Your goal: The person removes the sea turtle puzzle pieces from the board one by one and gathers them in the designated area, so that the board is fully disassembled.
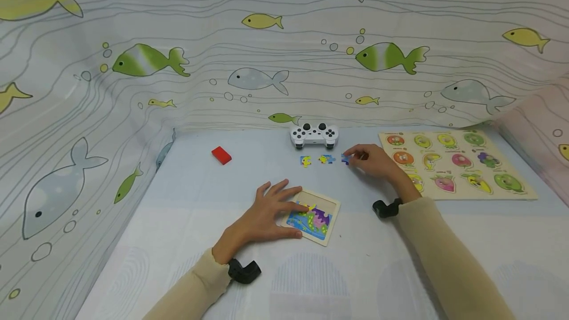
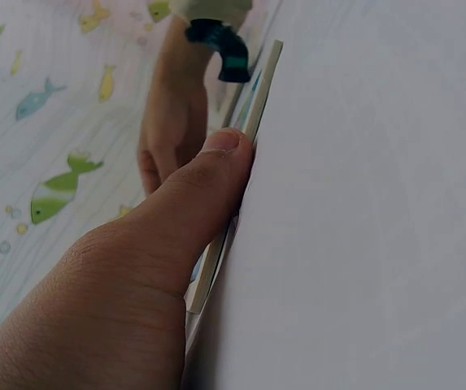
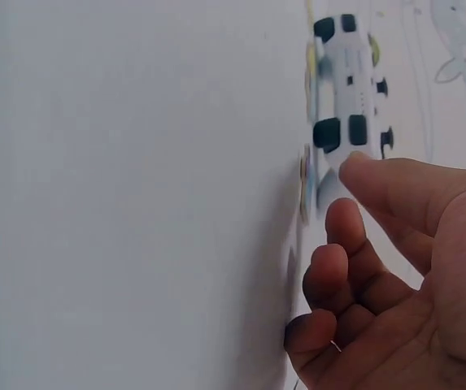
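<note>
The left hand (image 1: 266,211) lies flat, fingers straight, pressing on the small puzzle board (image 1: 313,217) near the person. The right hand (image 1: 373,161), fingers curled, pinches a blue puzzle piece (image 1: 345,159) farther away, just right of two other pieces (image 1: 315,160), near the white game controller (image 1: 314,135).

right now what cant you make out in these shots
- Blue loose puzzle piece: head view, mostly covered by the right hand; whether the grip has closed on it is unclear.
- Small square wooden puzzle tray: its left part sits under the left hand; left wrist view shows only its edge.
- White game controller: blurred in right wrist view.
</note>
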The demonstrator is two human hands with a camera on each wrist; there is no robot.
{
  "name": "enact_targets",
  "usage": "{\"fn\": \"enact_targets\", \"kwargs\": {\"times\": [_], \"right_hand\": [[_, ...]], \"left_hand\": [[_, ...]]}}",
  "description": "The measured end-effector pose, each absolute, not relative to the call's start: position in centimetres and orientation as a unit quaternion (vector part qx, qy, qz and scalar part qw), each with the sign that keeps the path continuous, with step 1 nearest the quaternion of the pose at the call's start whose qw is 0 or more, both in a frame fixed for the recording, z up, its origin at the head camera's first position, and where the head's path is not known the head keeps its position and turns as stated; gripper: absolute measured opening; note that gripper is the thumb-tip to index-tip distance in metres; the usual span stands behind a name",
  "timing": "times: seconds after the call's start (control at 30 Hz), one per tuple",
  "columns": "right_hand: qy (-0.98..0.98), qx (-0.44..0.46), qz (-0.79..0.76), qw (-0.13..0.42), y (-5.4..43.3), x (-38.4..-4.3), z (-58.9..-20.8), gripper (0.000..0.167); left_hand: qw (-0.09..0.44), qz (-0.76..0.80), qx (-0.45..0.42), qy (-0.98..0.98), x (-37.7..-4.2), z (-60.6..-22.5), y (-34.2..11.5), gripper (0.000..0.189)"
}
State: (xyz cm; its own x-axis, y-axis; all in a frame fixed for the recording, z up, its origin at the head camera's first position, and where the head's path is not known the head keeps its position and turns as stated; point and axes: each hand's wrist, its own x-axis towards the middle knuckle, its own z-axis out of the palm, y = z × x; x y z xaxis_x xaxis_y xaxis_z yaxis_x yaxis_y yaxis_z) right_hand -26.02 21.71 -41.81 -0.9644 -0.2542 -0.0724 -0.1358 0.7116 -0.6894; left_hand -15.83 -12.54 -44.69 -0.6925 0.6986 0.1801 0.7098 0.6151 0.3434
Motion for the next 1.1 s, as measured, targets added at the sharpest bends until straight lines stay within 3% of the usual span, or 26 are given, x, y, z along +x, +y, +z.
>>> {"fn": "enact_targets", "kwargs": {"times": [0.37,1.1], "right_hand": [[0.905,-0.181,-0.372,0.095,19.8,-23.8,-41.7,0.022],[0.862,-0.306,-0.365,0.172,16.0,-20.0,-41.0,0.025]], "left_hand": [[0.003,-0.190,-0.388,-0.902,-15.9,-44.5,-12.5,0.055],[0.017,-0.195,-0.396,-0.897,-16.2,-44.6,-12.7,0.054]]}}
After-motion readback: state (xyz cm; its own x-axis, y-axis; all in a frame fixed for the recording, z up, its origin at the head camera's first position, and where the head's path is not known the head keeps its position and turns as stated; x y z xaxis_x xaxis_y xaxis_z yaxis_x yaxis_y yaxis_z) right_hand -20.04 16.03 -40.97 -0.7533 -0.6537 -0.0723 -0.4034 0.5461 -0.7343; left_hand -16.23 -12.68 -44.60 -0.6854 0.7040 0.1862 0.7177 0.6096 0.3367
